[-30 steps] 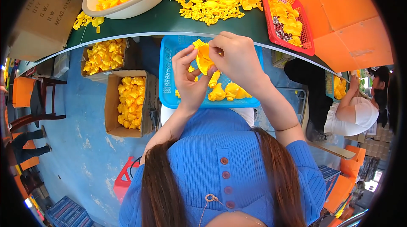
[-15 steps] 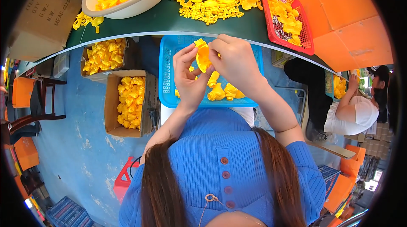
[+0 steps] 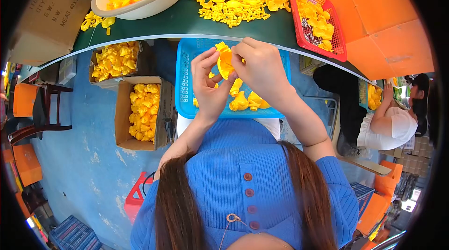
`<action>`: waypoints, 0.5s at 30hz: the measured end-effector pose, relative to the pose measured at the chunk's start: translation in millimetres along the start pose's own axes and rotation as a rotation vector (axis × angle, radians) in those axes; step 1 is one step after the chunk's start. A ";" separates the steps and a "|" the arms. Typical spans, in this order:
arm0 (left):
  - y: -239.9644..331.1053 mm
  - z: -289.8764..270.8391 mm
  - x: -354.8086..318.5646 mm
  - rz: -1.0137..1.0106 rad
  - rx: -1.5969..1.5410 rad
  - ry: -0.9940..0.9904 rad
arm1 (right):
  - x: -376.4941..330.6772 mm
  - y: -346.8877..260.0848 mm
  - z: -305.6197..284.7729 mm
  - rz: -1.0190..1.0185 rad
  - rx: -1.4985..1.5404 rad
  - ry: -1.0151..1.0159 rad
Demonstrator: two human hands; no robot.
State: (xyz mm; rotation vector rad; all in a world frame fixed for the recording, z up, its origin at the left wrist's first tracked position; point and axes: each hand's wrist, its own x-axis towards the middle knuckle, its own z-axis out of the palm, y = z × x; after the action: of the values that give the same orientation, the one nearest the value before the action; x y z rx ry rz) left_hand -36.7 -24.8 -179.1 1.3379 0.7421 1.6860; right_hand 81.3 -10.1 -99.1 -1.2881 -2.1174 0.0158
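Note:
Between my hands is a yellow plastic part (image 3: pixel 225 63), a hollow curved shell with a small block at its top end. My left hand (image 3: pixel 207 82) grips it from the left, thumb and fingers closed around its edge. My right hand (image 3: pixel 260 65) pinches at its right side; the fingertips hide whatever they grasp there. Both hands hover over a blue plastic basket (image 3: pixel 183 77) on my lap. Several yellow plastic parts (image 3: pixel 239 102) lie in that basket, partly covered by my hands.
On the green table (image 3: pixel 154 29) stand a beige basin (image 3: pixel 140 10) of yellow parts, a loose yellow pile (image 3: pixel 238 4) and a red basket (image 3: pixel 345 53) with yellow and dark metallic pieces. Cardboard boxes (image 3: pixel 122 128) of yellow parts sit left. A co-worker (image 3: pixel 390 126) sits right.
The hands and the yellow plastic part keep almost the same place. Only a very slight shift of the part shows between the fingers.

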 end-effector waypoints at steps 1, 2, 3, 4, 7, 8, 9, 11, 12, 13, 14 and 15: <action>0.0 0.1 -0.1 -0.008 -0.001 -0.003 | 0.2 -0.1 0.2 -0.003 0.000 -0.007; 0.1 0.0 0.0 0.002 -0.007 -0.001 | 0.7 -0.2 0.5 -0.008 -0.002 0.005; 0.2 -0.3 0.2 0.001 -0.011 -0.003 | 1.0 -0.3 0.6 -0.008 -0.004 0.017; 0.2 -0.6 0.3 -0.014 -0.011 -0.005 | 1.4 -0.5 0.8 -0.013 -0.005 0.017; -0.5 -1.0 0.4 -0.012 -0.001 -0.003 | 2.6 -1.5 1.3 0.018 -0.033 -0.015; -0.9 -1.2 0.1 0.005 -0.005 -0.004 | 2.9 -2.1 1.8 0.015 -0.049 -0.012; -1.2 -1.4 -0.5 -0.004 -0.008 0.003 | 3.1 -2.9 2.1 0.023 -0.063 -0.015; -2.4 -1.7 -0.9 -0.014 -0.010 0.009 | 3.0 -3.5 2.3 0.009 -0.030 -0.023; -3.2 -2.0 -0.6 -0.005 -0.015 0.008 | 3.0 -3.5 2.2 0.012 0.005 -0.032; -3.9 -2.1 -0.3 -0.006 -0.016 0.007 | 3.1 -2.7 1.9 0.008 0.005 -0.036; -4.4 -2.1 0.0 0.004 -0.020 0.007 | 3.3 -1.1 1.1 0.032 0.058 -0.051; -4.8 -2.0 0.2 0.008 -0.029 0.006 | 3.4 0.7 0.3 0.042 0.121 -0.043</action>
State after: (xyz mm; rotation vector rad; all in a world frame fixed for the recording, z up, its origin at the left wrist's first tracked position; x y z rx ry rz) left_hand -37.5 -22.2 -183.6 1.3177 0.7136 1.7013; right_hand 80.7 -7.0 -97.8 -1.2700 -2.0909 0.1884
